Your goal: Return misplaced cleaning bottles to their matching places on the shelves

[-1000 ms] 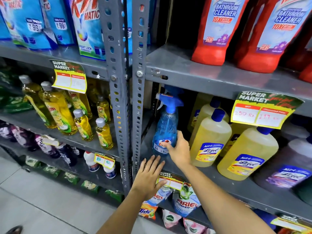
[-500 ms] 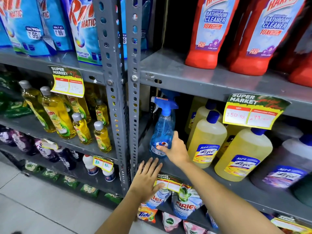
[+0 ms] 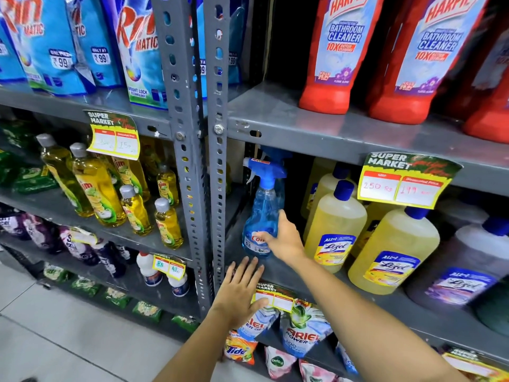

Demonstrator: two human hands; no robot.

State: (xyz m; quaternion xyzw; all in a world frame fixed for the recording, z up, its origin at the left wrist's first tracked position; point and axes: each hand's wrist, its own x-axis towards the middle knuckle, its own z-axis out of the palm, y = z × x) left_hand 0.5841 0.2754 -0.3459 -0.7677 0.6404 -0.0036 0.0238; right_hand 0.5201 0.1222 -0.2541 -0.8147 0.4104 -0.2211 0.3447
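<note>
A blue spray bottle (image 3: pixel 264 213) with a blue trigger head stands upright at the left end of the middle right-hand shelf (image 3: pixel 391 301). My right hand (image 3: pixel 281 238) wraps its lower body, thumb across the label. Beside it stand yellow Lizol bottles (image 3: pixel 334 227) with blue caps. My left hand (image 3: pixel 239 292) lies flat with fingers spread on the shelf's front edge, just below the spray bottle, holding nothing.
Red Harpic bathroom cleaner bottles (image 3: pixel 338 56) fill the shelf above. Yellow Vim dish-liquid bottles (image 3: pixel 96 188) stand on the left bay, past the grey perforated uprights (image 3: pixel 201 161). Price tags (image 3: pixel 405 180) hang from the shelf edges. Detergent pouches (image 3: pixel 303 332) sit below.
Both hands and the spray bottle hold nearly the same pose. The camera has shifted slightly, so the scene sits a little lower and closer.
</note>
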